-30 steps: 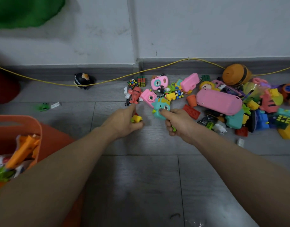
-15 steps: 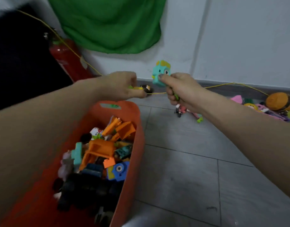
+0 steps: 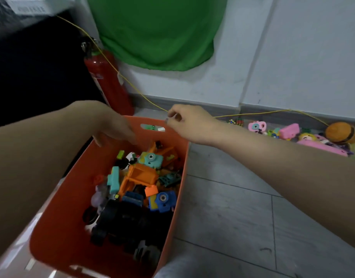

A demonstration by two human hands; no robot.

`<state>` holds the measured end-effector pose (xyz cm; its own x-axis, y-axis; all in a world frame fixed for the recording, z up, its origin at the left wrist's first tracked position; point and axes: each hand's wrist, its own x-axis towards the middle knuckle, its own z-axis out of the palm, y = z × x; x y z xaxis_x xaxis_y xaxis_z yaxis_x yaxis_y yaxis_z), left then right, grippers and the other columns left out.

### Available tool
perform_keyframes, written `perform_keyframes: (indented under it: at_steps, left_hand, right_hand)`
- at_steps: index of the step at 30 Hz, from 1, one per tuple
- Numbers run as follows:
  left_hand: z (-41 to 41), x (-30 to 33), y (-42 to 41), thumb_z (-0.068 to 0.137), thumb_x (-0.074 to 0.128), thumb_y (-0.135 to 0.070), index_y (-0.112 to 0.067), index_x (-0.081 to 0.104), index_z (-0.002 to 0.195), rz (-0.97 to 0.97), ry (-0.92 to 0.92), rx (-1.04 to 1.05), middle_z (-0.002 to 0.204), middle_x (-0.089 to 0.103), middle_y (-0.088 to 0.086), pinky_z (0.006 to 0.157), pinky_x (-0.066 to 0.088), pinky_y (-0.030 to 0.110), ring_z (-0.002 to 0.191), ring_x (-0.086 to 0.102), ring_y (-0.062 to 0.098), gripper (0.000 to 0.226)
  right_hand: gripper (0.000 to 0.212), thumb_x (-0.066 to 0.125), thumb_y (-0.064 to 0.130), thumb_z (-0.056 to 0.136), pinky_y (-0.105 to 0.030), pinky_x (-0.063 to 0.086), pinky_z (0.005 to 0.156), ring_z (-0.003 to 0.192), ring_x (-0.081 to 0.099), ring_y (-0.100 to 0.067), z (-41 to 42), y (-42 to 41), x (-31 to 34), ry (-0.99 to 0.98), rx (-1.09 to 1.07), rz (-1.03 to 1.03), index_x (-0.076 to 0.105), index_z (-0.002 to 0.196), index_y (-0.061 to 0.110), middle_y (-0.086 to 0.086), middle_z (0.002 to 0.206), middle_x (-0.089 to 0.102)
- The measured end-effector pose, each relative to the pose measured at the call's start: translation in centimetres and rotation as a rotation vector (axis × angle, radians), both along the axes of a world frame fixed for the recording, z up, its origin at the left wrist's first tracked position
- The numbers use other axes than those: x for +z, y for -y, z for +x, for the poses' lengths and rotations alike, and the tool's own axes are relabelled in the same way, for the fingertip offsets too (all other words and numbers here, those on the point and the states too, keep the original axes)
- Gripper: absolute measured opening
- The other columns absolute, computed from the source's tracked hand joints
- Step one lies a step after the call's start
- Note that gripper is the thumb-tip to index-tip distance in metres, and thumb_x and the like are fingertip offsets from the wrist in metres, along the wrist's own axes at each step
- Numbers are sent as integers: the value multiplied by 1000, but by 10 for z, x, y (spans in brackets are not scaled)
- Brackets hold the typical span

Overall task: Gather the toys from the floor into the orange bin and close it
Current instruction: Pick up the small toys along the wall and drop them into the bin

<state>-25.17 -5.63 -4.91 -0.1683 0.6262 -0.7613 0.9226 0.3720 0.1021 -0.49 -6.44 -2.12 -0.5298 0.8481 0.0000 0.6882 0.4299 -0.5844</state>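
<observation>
Both hands over orange plastic bin (image 3: pixel 180 157), likely for dropping toys in. Left hand (image 3: pixel 114 127) fingers loose, empty. Right hand (image 3: pixel 186 121) fingertips curled; contents indiscernible. Teal toy camera (image 3: pixel 151 159) lay inside.

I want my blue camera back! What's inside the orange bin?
The orange bin holds a blue camera, a teal camera, an orange truck and dark wheeled toys. Whatever lies beneath the pile is covered.

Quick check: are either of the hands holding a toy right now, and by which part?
Nothing is held. The left hand hangs open over the orange bin; the right hand has loosely curled, empty fingers. The teal camera toy lies inside.
</observation>
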Motion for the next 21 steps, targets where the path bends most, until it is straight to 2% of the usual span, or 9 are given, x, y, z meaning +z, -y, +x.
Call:
perform_keyframes:
  at_steps: [2,4,7,10,12,15,17,21]
  left_hand:
    - [46,49,9,95,55,-33,-20,57,117,87,-103,-128,113,60,2,77,57,38,103,61,25,25]
    - [75,55,2,96,51,-23,-10,62,112,270,-141,-238,98,68,7,73,54,34,87,66,26,24]
    - [112,37,-14,93,53,-22,-11,62,109,597,-73,-333,109,67,10,84,48,33,101,62,31,21]
    - [159,16,-23,85,53,-29,-23,59,95,790,19,-426,103,67,7,84,51,38,99,61,30,12]
    - [186,-2,-28,83,54,-32,-26,56,91,755,31,-469,103,66,7,84,51,37,100,60,30,10]
    - [230,-30,-41,88,57,-32,-19,56,112,617,75,-465,118,62,10,89,46,33,110,56,30,26]
    - [249,-52,-45,91,58,-29,-18,49,124,489,123,-409,134,53,10,93,41,31,121,51,30,36]
    - [262,-106,-69,84,65,-36,-19,17,151,331,110,-256,148,35,18,102,38,38,133,41,36,84]
  right_hand:
    - [22,54,29,94,-27,44,80,98,62,-22,25,-10,-7,-77,-114,43,67,105,14,-2,99,68]
    - [20,51,23,95,-29,46,79,96,63,-26,57,-22,-19,-72,-252,46,66,103,13,-7,101,70]
    - [24,47,18,94,-20,44,67,85,59,-27,113,-33,-49,43,-452,-82,62,112,14,-11,102,68]
    - [42,56,20,92,-28,42,83,106,57,-33,165,-36,-92,164,-519,-223,51,134,13,-17,124,62]
    - [57,61,22,89,-34,43,94,120,53,-35,189,-34,-116,207,-544,-249,43,142,14,-19,135,54]
    - [74,66,30,85,-39,39,103,131,42,-36,217,-39,-144,296,-572,-298,31,150,19,-20,145,41]
    - [84,68,37,83,-42,34,108,139,32,-38,230,-42,-156,355,-586,-318,23,153,26,-16,153,28]
    - [94,70,44,81,-48,25,114,146,13,-37,249,-66,-177,385,-582,-284,13,155,34,-11,161,11]
